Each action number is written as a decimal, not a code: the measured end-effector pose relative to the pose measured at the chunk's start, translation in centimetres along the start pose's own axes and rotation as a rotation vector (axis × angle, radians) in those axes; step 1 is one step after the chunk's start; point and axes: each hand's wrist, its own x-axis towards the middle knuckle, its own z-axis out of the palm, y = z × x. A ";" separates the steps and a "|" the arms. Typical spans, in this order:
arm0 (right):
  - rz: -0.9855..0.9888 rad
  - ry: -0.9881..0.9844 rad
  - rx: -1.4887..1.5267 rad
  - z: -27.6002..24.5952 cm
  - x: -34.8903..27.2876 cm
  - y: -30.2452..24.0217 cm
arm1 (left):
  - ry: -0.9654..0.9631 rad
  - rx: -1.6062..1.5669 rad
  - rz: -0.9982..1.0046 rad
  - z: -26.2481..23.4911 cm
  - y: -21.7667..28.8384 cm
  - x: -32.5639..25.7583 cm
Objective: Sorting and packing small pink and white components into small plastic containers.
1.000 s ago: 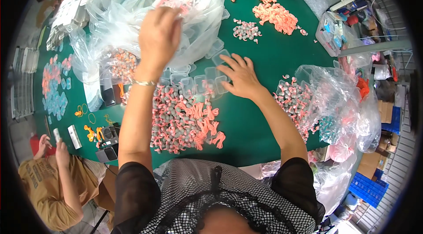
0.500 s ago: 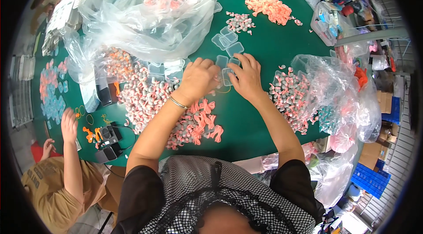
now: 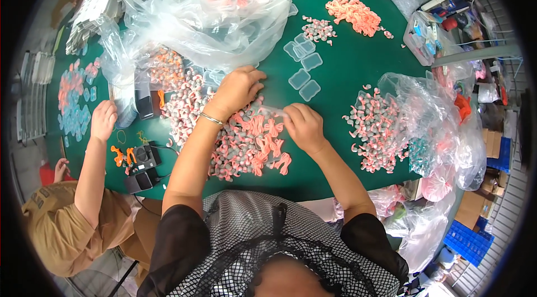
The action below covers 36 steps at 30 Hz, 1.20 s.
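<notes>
My left hand (image 3: 239,94), with a bangle at the wrist, has its fingers bent over the right edge of a heap of small pink-and-grey pieces (image 3: 187,104); whatever its fingertips grip is hidden. Between finger and thumb, my right hand (image 3: 304,127) pinches a small clear plastic box (image 3: 271,110), held low over the heap. Bundled coral cords (image 3: 270,139) lie just below that box. Beyond my right hand, several clear plastic boxes (image 3: 309,90) rest on the green table (image 3: 341,67).
A large clear bag (image 3: 201,23) covers the far left. More pink-and-grey pieces (image 3: 377,129) sit at right beside crumpled plastic bags (image 3: 428,107). Farther back is a coral cord pile (image 3: 355,14). A co-worker's hand (image 3: 103,121) is at left, near black devices (image 3: 144,157).
My hands have moved left and my right hand also nearer, bringing a clear box over the heap. Boxes formerly between my hands now lie uncovered. The co-worker's hand has moved farther onto the table.
</notes>
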 end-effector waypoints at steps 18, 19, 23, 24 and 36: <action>0.709 0.303 0.062 -5.0 2.5 14.4 | 0.216 0.128 0.128 6.3 4.9 6.4; 0.721 0.246 -0.015 -5.3 3.1 14.6 | 0.235 0.131 0.125 7.0 4.8 7.4; 0.757 -0.046 -0.471 -5.9 4.4 14.4 | 0.263 0.190 0.141 8.7 4.4 10.8; 0.760 -0.044 -0.472 -6.1 4.7 14.2 | 0.289 0.207 0.100 9.0 4.2 11.6; 0.770 -0.181 -0.546 -7.6 7.3 16.7 | 0.357 0.397 0.139 13.8 3.3 19.7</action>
